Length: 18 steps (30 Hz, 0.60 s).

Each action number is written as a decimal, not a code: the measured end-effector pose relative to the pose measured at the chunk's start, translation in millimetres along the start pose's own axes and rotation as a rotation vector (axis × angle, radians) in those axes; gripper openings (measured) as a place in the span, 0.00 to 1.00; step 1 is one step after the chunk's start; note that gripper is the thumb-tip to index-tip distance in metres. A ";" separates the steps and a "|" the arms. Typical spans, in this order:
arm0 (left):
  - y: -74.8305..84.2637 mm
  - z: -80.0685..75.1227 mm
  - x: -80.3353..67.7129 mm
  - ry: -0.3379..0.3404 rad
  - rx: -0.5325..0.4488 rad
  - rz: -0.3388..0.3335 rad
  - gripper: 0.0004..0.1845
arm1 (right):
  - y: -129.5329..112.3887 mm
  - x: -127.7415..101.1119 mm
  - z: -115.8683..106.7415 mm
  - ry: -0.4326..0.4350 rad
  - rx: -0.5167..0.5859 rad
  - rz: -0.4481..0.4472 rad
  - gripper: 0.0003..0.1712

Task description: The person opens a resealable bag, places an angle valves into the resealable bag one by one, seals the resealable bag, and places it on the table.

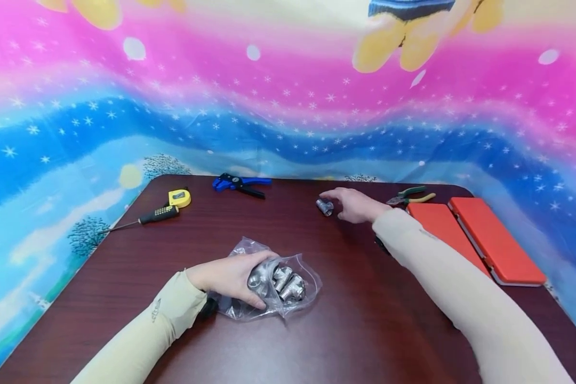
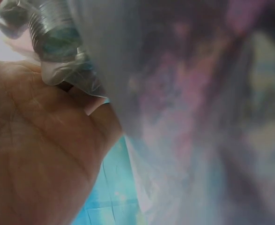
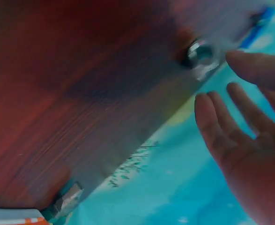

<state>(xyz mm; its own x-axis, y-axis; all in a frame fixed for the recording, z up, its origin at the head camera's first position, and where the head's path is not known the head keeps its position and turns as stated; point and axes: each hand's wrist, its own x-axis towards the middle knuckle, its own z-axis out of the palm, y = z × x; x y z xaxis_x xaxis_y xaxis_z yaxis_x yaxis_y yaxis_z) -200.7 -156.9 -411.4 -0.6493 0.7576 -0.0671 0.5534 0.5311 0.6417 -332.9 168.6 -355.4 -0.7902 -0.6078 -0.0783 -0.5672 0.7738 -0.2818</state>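
The left hand [image 1: 230,277] gripped the bag [image 1: 273,282] of fittings (steadying it). Beyond the bag, the right hand [image 1: 355,205], fingers spread, hovered beside a loose fitting [image 1: 324,207]; releasing cleanly there would keep it from rolling.

My view: table [image 1: 365,330] under everything, backdrop sheet [image 1: 288,122] hanging behind far edge. Near centre, plastic bag [image 1: 288,304] with metal fittings [image 1: 288,282] inside, left hand [image 1: 230,277] resting on bag's left side. Far centre, single fitting [image 1: 324,207] on table, right hand [image 1: 355,205] just right of it. Far left: tape measure [image 1: 180,198], screwdriver [image 1: 149,217] just near of it. Wire stripper [image 1: 240,184] far, left of centre. Pliers [image 1: 409,196] far right, two flat cases [image 1: 475,237] near of pliers, side by side.
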 end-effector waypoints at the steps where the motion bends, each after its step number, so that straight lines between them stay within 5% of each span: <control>1: -0.1 0.7 0.4 -0.003 -0.001 -0.001 0.48 | 5.4 8.0 0.2 -0.043 0.003 0.000 0.42; 8: 2.9 2.8 2.4 -0.008 -0.004 0.012 0.48 | 23.0 41.0 4.5 -0.219 0.074 0.083 0.48; 18: 0.7 -1.0 -0.2 -0.004 -0.001 -0.011 0.48 | 28.2 53.4 5.8 -0.196 0.160 0.071 0.33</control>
<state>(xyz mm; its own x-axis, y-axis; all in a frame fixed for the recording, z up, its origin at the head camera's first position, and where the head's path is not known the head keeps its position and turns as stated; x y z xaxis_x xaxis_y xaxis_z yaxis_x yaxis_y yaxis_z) -200.7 -157.1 -410.1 -0.6535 0.7529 -0.0775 0.5456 0.5396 0.6412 -389.8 157.0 -373.1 -0.7578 -0.5880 -0.2829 -0.4558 0.7872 -0.4154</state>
